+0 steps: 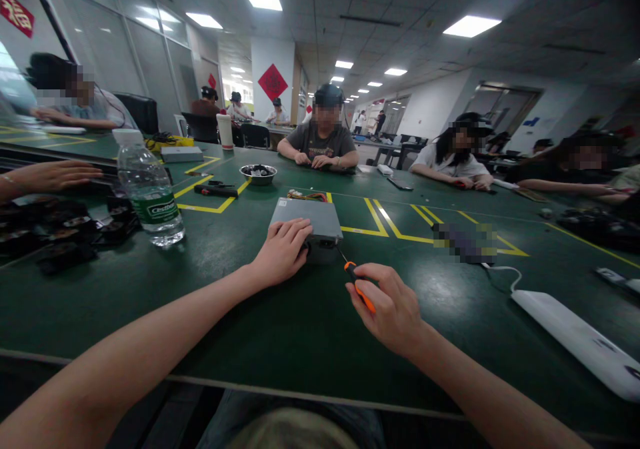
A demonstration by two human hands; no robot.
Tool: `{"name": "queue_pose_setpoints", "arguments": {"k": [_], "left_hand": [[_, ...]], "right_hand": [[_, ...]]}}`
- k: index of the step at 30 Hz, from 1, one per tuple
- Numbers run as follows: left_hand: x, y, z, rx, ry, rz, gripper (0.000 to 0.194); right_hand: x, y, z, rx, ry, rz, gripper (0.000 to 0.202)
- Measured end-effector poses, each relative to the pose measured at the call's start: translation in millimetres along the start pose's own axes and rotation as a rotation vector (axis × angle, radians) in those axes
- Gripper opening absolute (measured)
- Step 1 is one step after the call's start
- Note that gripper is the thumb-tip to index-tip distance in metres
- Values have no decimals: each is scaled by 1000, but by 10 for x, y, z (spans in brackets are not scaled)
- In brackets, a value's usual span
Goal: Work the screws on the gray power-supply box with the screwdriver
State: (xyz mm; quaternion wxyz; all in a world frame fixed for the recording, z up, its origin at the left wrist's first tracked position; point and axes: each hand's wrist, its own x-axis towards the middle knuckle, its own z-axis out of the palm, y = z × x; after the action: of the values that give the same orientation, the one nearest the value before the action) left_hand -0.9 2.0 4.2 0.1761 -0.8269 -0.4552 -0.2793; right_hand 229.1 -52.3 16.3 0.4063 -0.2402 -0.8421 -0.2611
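Observation:
A grey metal power supply box (310, 219) lies on the dark green table (280, 315) in front of me, with coloured wires (306, 196) at its far end. My left hand (281, 252) rests on the box's near left corner and holds it down. My right hand (389, 307) grips an orange-and-black screwdriver (356, 281), whose thin shaft points up-left at the box's near right corner. The tip touches or nearly touches the box's near face.
A clear water bottle (150, 192) stands to the left, next to black parts (60, 229). A metal bowl (258, 173) and pliers (216, 190) lie beyond. A white power strip (575, 342) lies at right. Several people sit around the table, one person's hand (50, 175) at far left.

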Motion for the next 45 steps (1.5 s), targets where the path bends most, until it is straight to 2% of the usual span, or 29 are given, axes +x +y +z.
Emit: {"name": "queue_pose_setpoints", "arguments": {"k": [4, 8, 13, 17, 24, 28, 32, 40, 42, 45], "left_hand": [[2, -3, 5, 11, 1, 4, 39], [1, -4, 5, 18, -3, 13, 38], [-2, -4, 2, 11, -4, 9, 39], [0, 0, -2, 13, -5, 10, 39], [-1, 7, -9, 20, -5, 12, 38], [-3, 3, -6, 22, -10, 11, 39], [-4, -2, -9, 21, -11, 10, 41], [-5, 0, -14, 21, -8, 14, 39], [-6, 0, -16, 16, -10, 16, 39], [-8, -2, -13, 6, -6, 14, 40]], "right_hand": [[-44, 9, 39, 84, 11, 26, 20], [-58, 30, 37, -22, -41, 33, 12], [-52, 21, 9, -41, -56, -75, 20], [-7, -63, 19, 40, -38, -216, 13], [9, -157, 106, 98, -101, -288, 7], [-18, -145, 143, 105, -183, -273, 14], [-40, -165, 151, -17, -168, -221, 9], [-60, -168, 215, 136, -380, -264, 17], [-43, -176, 237, 141, -419, -265, 15], [-14, -191, 260, 165, -455, -263, 24]]}}
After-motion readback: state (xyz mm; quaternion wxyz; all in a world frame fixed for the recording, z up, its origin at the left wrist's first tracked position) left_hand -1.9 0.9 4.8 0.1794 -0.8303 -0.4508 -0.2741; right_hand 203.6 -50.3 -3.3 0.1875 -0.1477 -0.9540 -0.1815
